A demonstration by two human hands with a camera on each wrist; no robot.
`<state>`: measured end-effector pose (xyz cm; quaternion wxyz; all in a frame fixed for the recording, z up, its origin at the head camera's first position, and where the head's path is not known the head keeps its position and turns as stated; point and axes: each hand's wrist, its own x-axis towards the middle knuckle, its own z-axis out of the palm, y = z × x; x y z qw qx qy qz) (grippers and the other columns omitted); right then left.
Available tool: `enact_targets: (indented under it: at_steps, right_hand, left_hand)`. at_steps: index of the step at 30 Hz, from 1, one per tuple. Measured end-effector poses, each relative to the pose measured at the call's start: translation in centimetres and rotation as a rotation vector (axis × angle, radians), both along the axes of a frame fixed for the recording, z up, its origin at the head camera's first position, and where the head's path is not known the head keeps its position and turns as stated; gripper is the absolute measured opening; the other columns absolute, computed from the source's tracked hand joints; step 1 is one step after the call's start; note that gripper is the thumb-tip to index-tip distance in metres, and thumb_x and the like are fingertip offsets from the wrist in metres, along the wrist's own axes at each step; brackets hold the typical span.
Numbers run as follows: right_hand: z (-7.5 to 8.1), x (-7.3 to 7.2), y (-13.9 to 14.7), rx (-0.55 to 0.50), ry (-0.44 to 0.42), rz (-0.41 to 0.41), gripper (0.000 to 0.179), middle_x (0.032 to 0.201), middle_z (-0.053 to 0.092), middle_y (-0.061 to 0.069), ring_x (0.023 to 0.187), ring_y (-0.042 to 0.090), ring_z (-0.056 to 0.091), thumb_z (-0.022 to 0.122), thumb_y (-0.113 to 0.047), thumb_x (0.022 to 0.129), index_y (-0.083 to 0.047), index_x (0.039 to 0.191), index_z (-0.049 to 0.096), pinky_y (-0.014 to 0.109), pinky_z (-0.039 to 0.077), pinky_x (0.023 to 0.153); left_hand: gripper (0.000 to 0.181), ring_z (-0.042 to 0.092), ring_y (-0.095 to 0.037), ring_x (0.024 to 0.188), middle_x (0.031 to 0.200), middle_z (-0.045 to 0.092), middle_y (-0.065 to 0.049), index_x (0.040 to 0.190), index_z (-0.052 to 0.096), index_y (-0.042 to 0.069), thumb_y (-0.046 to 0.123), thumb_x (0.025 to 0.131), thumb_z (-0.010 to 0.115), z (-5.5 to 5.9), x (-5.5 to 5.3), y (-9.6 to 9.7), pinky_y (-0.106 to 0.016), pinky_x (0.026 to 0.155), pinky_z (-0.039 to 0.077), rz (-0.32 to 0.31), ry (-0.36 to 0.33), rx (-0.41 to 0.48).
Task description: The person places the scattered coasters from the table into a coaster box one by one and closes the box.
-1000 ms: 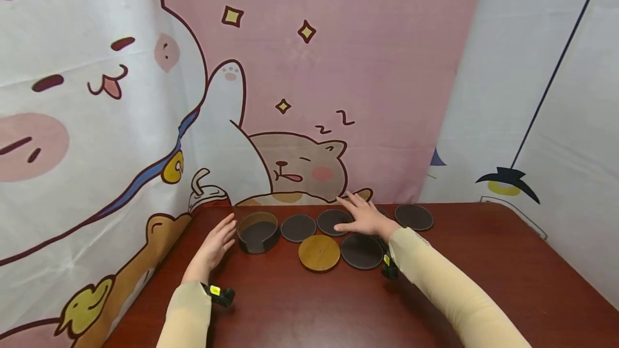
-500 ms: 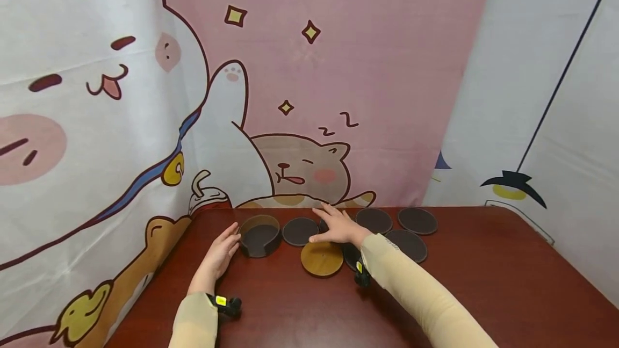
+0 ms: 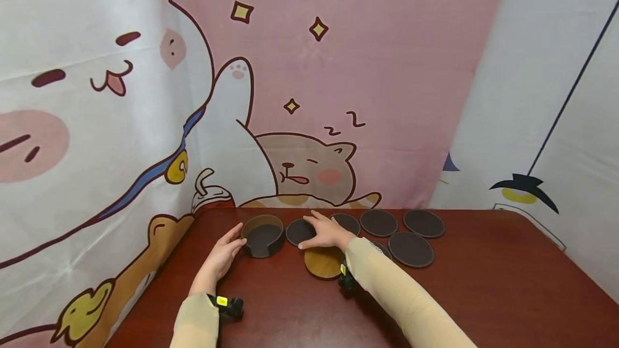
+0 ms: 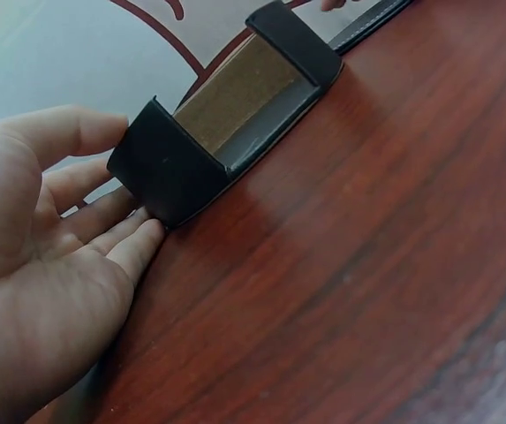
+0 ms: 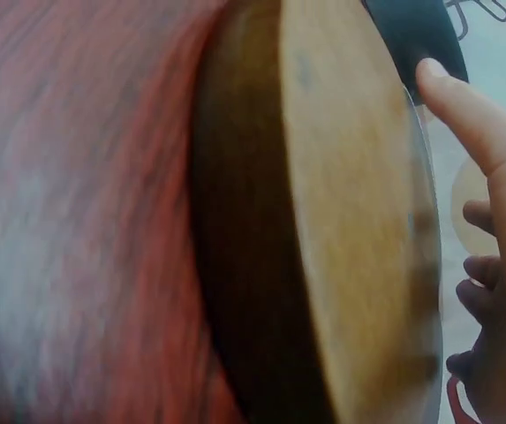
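Note:
My left hand [image 3: 220,256] rests its fingertips and thumb against the outer left side of a round dark coaster holder [image 3: 277,241]. In the left wrist view this holder [image 4: 169,168] shows a front gap and a brown inner wall. My right hand [image 3: 325,231] is spread, palm down, over the leftmost black round coaster [image 3: 294,232], covering part of it. Whether all its fingers touch the coaster is hidden. Below that hand lies a round wooden disc [image 3: 323,266], its back edge covered. The right wrist view shows the disc [image 5: 358,203] up close, with one fingertip at a dark coaster [image 5: 416,40].
More black coasters lie flat to the right: one [image 3: 346,223] partly behind the right hand, others [image 3: 379,223] farther along the back, and one [image 3: 411,249] nearer the front. The reddish-brown table [image 3: 271,305] meets a cartoon-printed cloth [image 3: 387,95] at its back edge.
My right hand has moved left, from above the middle coasters to the leftmost one, uncovering coasters on the right. The left hand has shifted slightly right, against the holder.

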<state>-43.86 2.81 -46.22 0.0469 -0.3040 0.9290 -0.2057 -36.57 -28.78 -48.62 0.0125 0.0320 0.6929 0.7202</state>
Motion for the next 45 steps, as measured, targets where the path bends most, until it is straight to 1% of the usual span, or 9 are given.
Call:
enact_targets:
  at_steps: [5,9,12,22,30,33,37,42,45]
  right_hand:
    - [-0.2,0.1,-0.5,0.047,-0.032,-0.063,0.097,0.157,0.023,0.018,0.143,0.033,0.023,0.07,-0.066,0.074,-0.016,0.151,0.037,0.071,0.005,0.106]
    - [-0.2,0.2,-0.5,0.07,-0.027,-0.093,0.097,0.156,0.027,0.017,0.143,0.033,0.023,0.073,-0.064,0.072,-0.016,0.149,0.04,0.075,0.004,0.103]
    - [-0.4,0.2,-0.5,0.082,-0.008,-0.106,0.096,0.155,0.03,0.014,0.143,0.032,0.024,0.073,-0.064,0.071,-0.017,0.148,0.042,0.074,0.006,0.103]
    - [-0.5,0.3,-0.2,0.039,0.059,-0.115,0.089,0.146,0.044,0.011,0.136,0.028,0.037,0.077,-0.063,0.068,-0.017,0.14,0.053,0.072,0.015,0.104]
    - [-0.7,0.2,0.3,0.006,0.101,-0.121,0.085,0.142,0.049,0.008,0.134,0.028,0.04,0.077,-0.062,0.068,-0.021,0.139,0.054,0.069,0.02,0.104]
    - [-0.3,-0.2,0.5,-0.024,0.123,-0.126,0.085,0.143,0.048,0.008,0.133,0.029,0.041,0.077,-0.061,0.068,-0.021,0.139,0.054,0.065,0.025,0.104]
    - [0.5,-0.7,0.9,-0.06,0.151,-0.125,0.084,0.143,0.047,0.01,0.13,0.03,0.043,0.077,-0.06,0.069,-0.02,0.139,0.055,0.058,0.034,0.102]
    - [2.2,-0.9,1.4,-0.099,0.135,-0.139,0.083,0.143,0.045,0.012,0.126,0.031,0.047,0.079,-0.057,0.068,-0.02,0.139,0.054,0.049,0.042,0.098]
    - [3.3,-1.0,1.5,-0.104,0.147,-0.138,0.083,0.144,0.045,0.012,0.125,0.031,0.047,0.079,-0.056,0.068,-0.021,0.139,0.054,0.047,0.043,0.097]
  left_hand:
    - [0.064,0.007,-0.033,0.146,0.159,0.009,-0.022,0.153,0.021,0.0,-0.001,0.096,0.05,0.1,0.1,0.3,-0.047,0.115,0.016,0.017,0.003,-0.013]
    - [0.063,0.007,-0.033,0.146,0.159,0.009,-0.022,0.153,0.02,0.0,-0.001,0.097,0.049,0.0,0.3,0.5,-0.047,0.114,0.016,0.007,0.006,-0.031]
    - [0.063,0.006,-0.033,0.146,0.159,0.009,-0.022,0.153,0.02,-0.001,-0.001,0.097,0.049,-0.1,0.4,0.7,-0.046,0.115,0.015,-0.007,0.014,-0.03]
    - [0.064,0.007,-0.035,0.146,0.159,0.01,-0.024,0.153,0.02,-0.001,0.001,0.096,0.05,-0.3,0.3,1.0,-0.048,0.114,0.016,0.001,0.023,-0.035]
    - [0.064,0.01,-0.035,0.145,0.158,0.012,-0.023,0.152,0.023,-0.001,0.002,0.096,0.053,-0.4,0.2,1.5,-0.047,0.114,0.017,0.005,0.022,-0.039]
    - [0.064,0.01,-0.035,0.145,0.158,0.012,-0.024,0.152,0.023,-0.001,0.002,0.096,0.052,-0.5,0.2,1.5,-0.048,0.114,0.017,-0.003,0.024,-0.043]
    - [0.062,0.01,-0.035,0.145,0.158,0.012,-0.024,0.152,0.024,0.0,0.002,0.096,0.051,-0.5,0.3,1.3,-0.048,0.114,0.016,0.008,0.02,-0.044]
    - [0.063,0.009,-0.035,0.145,0.158,0.011,-0.024,0.153,0.022,0.0,0.003,0.097,0.051,-0.3,0.4,0.8,-0.047,0.114,0.017,0.015,0.004,-0.069]
    - [0.063,0.008,-0.033,0.146,0.159,0.01,-0.022,0.153,0.021,0.001,0.004,0.098,0.051,-0.2,0.3,0.3,-0.045,0.115,0.016,0.018,-0.001,-0.072]
